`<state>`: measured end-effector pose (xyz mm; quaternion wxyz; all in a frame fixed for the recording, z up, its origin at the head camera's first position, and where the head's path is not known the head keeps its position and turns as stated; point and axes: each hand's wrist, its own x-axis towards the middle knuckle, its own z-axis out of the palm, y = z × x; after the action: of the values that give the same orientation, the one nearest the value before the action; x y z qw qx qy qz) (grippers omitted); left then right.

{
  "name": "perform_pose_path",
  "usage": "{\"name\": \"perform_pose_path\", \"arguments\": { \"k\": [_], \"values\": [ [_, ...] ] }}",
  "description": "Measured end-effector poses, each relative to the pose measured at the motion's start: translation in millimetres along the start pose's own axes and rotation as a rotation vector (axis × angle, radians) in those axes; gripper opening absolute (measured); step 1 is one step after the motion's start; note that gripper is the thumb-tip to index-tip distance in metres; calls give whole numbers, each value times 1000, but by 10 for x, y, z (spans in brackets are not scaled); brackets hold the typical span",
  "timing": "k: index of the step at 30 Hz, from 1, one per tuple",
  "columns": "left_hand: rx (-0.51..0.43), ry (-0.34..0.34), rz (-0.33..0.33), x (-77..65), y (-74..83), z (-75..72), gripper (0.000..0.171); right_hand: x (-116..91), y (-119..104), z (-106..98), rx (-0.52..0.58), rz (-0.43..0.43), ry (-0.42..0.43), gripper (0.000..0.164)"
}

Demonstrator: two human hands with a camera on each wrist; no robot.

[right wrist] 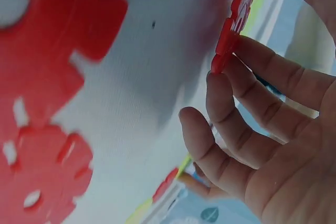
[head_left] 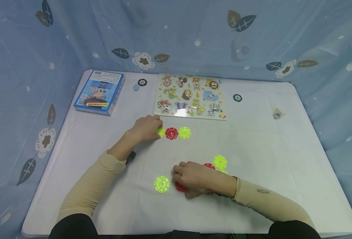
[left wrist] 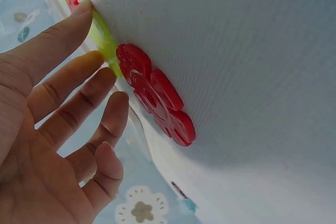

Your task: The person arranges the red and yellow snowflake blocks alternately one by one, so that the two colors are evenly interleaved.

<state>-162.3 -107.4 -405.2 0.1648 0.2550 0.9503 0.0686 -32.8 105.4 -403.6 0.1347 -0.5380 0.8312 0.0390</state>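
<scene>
My left hand (head_left: 146, 128) pinches a yellow-green notched disc (head_left: 161, 132) at the row's left between thumb and fingers. Along that row follow a red disc (head_left: 171, 133) and another yellow-green disc (head_left: 184, 133). In the left wrist view a further red disc (left wrist: 155, 95) adjoins the pinched one, hidden under the hand in the head view. Nearer the body, my right hand (head_left: 195, 179) holds a red disc (head_left: 181, 187) by its edges, thumb opposite fingers; the right wrist view shows this disc (right wrist: 231, 30) tilted on edge. A yellow-green disc (head_left: 162, 184) lies left of it.
Beside the right hand lie more discs, among them a yellow-green one (head_left: 220, 162) and a red one (head_left: 209, 165). An animal puzzle board (head_left: 190, 96) and a blue box (head_left: 99, 92) stand farther back. Dark round pieces (head_left: 237, 98) flank the board.
</scene>
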Motion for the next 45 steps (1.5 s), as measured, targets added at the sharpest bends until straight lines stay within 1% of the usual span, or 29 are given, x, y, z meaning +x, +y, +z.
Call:
{"name": "perform_pose_path", "arguments": {
  "k": [2,5,9,15,21,23,26,32,38,41,45],
  "values": [
    [0,3,3,0,-3,-4,39,-27,62,-38,48,30,-4,46],
    [1,6,6,3,-9,-12,39,-68,188,-99,146,104,-13,48],
    [0,6,4,8,-15,-19,40,-128,404,-156,242,172,22,47],
    [-11,6,1,18,-14,-15,41,-216,762,-157,268,268,87,46],
    [-23,4,1,18,-3,-11,41,-246,1075,-145,311,409,107,47],
    [-22,4,1,16,-2,-12,41,-237,1167,-146,312,436,109,47],
    [-18,5,-1,12,1,-19,42,-206,1289,-151,307,454,112,47],
    [-19,5,-5,10,4,-18,42,-119,1452,-161,318,437,116,47],
    [-25,0,-2,3,-4,12,42,-59,1498,-129,364,429,81,47],
    [-24,-3,-6,-3,-5,26,43,-40,1505,-108,370,436,60,46],
    [-23,3,-10,-8,-4,30,43,-28,1510,-99,368,440,60,43]
  ]
}}
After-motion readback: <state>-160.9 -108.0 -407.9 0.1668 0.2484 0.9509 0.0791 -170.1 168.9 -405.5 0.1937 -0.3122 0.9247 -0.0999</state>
